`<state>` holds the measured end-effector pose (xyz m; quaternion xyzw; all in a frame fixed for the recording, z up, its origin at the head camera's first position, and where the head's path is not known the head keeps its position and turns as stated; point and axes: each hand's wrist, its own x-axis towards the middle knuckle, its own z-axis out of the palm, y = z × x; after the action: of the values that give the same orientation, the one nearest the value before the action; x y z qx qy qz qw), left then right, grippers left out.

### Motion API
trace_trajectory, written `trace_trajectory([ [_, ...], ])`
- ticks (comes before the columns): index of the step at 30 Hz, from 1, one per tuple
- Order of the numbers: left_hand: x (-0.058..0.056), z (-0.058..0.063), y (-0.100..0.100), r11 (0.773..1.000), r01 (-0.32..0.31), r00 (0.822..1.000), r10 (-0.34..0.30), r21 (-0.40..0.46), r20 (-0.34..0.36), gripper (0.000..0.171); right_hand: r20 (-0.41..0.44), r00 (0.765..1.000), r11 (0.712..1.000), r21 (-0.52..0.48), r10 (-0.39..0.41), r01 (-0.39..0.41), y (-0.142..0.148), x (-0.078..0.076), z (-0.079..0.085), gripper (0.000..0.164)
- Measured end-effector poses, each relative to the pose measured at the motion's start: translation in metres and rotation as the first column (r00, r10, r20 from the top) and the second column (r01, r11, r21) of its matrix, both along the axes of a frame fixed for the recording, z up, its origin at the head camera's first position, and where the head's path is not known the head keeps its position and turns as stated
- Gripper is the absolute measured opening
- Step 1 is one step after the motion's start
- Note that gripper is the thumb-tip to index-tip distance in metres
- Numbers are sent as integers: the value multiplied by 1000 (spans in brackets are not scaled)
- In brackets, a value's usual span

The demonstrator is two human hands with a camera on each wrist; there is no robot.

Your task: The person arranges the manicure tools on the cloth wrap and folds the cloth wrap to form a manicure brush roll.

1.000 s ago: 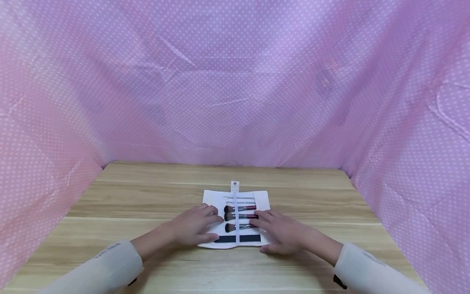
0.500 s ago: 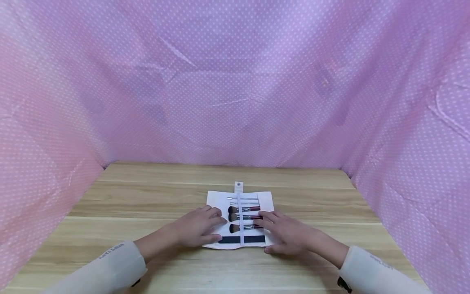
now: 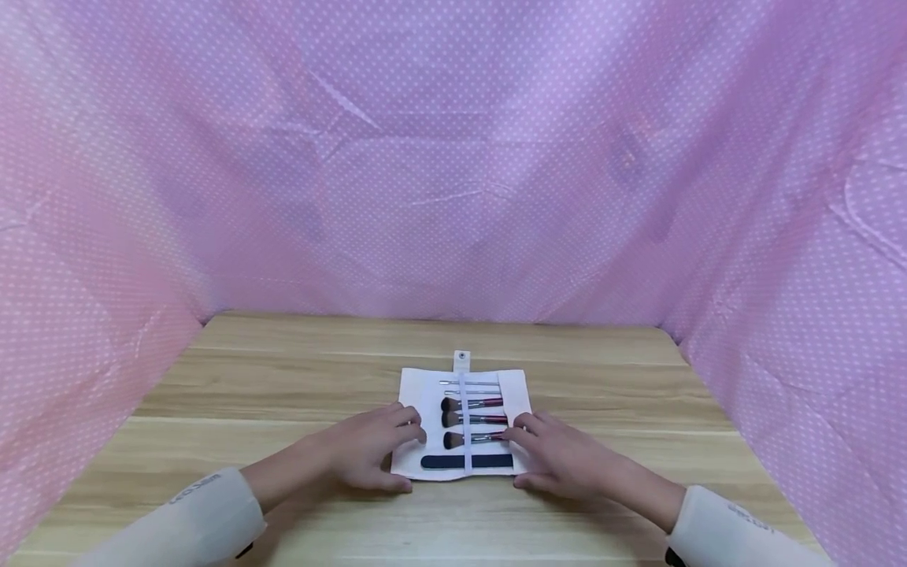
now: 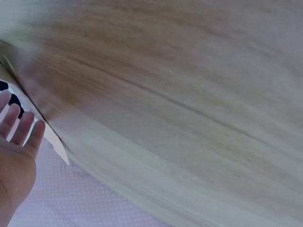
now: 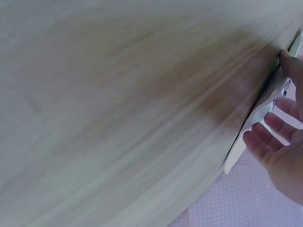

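A white fabric brush roll (image 3: 412, 387) lies spread flat on the wooden table. Across its middle a pale strap (image 3: 466, 429) runs over several makeup brushes (image 3: 452, 441) with dark bristles and red handles, two thin silvery tools (image 3: 453, 383), and a long black flat strip (image 3: 464, 462). The right flap (image 3: 515, 386) covers the handle ends. At the roll's left edge rests my left hand (image 3: 368, 450), fingers loosely bent, holding nothing. My right hand (image 3: 563, 457) touches the right flap with relaxed fingertips, its thumb by the near corner. The right wrist view shows those fingers (image 5: 258, 142) along the roll's edge.
A snap tab (image 3: 462, 361) sticks out from the roll's far side. Pink polka-dot cloth (image 3: 453, 197) hangs behind and on both sides of the wooden table (image 3: 298, 354).
The roll shifted slightly right with both hands, then stopped. Since then my left hand has drawn back left, uncovering the black strip's end, and my right hand has slid slightly right.
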<state>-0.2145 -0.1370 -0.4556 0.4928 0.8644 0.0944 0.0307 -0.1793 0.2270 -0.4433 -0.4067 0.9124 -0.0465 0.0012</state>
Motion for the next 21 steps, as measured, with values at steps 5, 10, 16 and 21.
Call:
trace_trajectory([
  [5,-2,-1,-4,999,31,999,-31,21,15,48,-26,999,999,-30,33,-34,2,-2,1,46],
  [10,-6,-2,-8,994,22,997,-30,110,74,32,-24,996,988,-126,85,-87,4,-8,3,29],
  [16,-13,2,-10,958,-130,942,39,255,333,9,64,994,962,-263,91,-71,8,-18,3,17],
  [21,-21,5,-11,891,-315,837,98,328,538,11,291,957,913,-389,-7,125,14,-26,4,15],
])
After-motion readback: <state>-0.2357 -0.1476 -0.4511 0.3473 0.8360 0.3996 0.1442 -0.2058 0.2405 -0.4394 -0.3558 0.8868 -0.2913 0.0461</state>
